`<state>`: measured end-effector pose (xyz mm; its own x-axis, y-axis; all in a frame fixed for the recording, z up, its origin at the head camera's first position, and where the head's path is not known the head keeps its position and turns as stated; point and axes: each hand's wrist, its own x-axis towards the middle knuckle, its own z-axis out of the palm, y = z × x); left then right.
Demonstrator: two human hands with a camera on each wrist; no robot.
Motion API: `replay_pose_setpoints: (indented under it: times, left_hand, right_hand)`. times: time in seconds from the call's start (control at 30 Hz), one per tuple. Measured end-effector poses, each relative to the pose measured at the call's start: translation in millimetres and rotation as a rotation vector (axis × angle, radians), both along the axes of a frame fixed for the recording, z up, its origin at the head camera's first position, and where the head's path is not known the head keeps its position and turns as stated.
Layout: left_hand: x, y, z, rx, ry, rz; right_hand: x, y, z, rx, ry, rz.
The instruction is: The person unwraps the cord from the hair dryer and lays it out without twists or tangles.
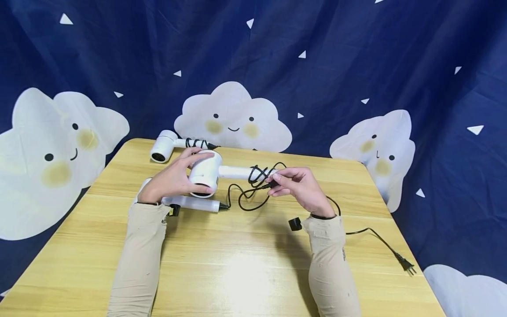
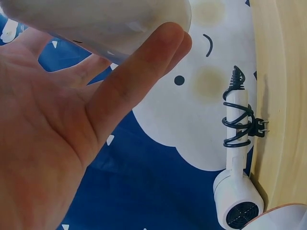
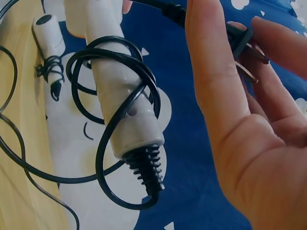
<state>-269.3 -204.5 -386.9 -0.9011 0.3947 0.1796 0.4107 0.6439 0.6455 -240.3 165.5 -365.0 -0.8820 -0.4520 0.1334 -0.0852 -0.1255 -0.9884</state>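
My left hand (image 1: pixel 172 178) grips a white hair dryer (image 1: pixel 207 169) round its barrel, thumb near the front and fingers over the top. The handle points right, with its black cord (image 3: pixel 125 60) looped loosely about it. At the handle's end, my right hand (image 1: pixel 303 188) pinches the cord's black plug (image 3: pixel 237 40) between thumb and fingers; the metal prongs show in the right wrist view. Just below the held dryer, a second hair dryer's handle (image 1: pixel 194 203) lies on the table, its barrel mostly hidden behind my left hand and wrist.
At the table's back left lies another white hair dryer (image 1: pixel 163 146), cord wound round its handle. A loose plug (image 1: pixel 405 265) on a black cord lies near the right edge of the wooden table (image 1: pixel 222 246). Behind hangs a blue curtain (image 1: pixel 277 39) with clouds.
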Motion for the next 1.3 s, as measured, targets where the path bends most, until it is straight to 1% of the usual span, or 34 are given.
replay_pose_setpoints:
  times: [0.13, 0.33, 0.53, 0.7, 0.93, 1.07, 1.17, 1.3]
  left_hand:
    - [-0.2, 0, -0.4, 0.007, -0.002, -0.003]
    - [-0.4, -1, 0.9, 0.01, -0.002, -0.005]
    - [-0.1, -1, 1.6, 0.011, -0.002, -0.004]
    - [0.0, -2, 1.7, 0.012, -0.003, 0.0]
    - [0.0, -3, 1.5, 0.025, -0.038, 0.019]
    - [0.7, -4, 1.5, 0.028, -0.033, 0.021]
    - [1.5, -4, 1.7, 0.025, -0.026, 0.025]
    - [1.4, -4, 1.7, 0.02, -0.023, 0.031]
  right_hand:
    - [0.4, 1, 0.7, 0.071, 0.002, 0.002]
    - [0.3, 5, 0.8, 0.181, -0.004, 0.054]
    - [-2.3, 10, -2.4, 0.22, -0.006, 0.092]
    - [-5.0, 14, -4.5, 0.263, -0.006, 0.079]
    - [-5.2, 19, -4.1, 0.32, -0.016, 0.054]
    - [-4.9, 21, -3.6, 0.344, -0.017, 0.045]
    - [-5.0, 23, -4.0, 0.384, -0.005, 0.023]
    - [-7.1, 26, -6.1, 0.44, 0.005, -0.027]
